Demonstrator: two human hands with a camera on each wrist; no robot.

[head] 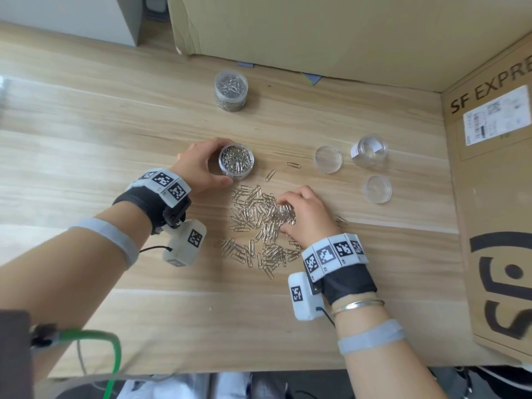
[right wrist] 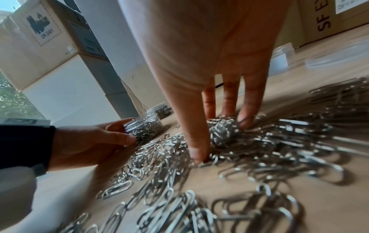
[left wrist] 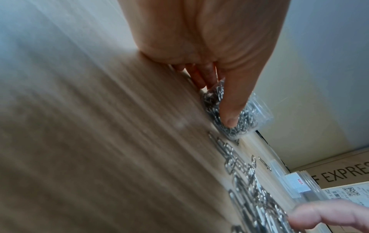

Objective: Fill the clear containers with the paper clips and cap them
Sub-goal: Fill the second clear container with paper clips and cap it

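A heap of silver paper clips (head: 256,223) (right wrist: 259,141) lies on the wooden table (head: 86,133). My left hand (head: 201,168) (left wrist: 225,100) grips an uncapped clear container (head: 236,163) (left wrist: 245,116) (right wrist: 143,126) full of clips. My right hand (head: 302,214) (right wrist: 217,135) sits on the heap, thumb and fingers pinching a bunch of clips. A capped, filled container (head: 231,90) stands at the back. An empty clear container (head: 370,151) stands at the right, with two clear caps (head: 328,159) (head: 377,189) near it.
Cardboard boxes wall the back (head: 316,33) and the right side (head: 495,197) of the table. Two stray clips (head: 269,175) (head: 293,165) lie between the held container and the caps. A green cable (head: 109,347) hangs at the front left.
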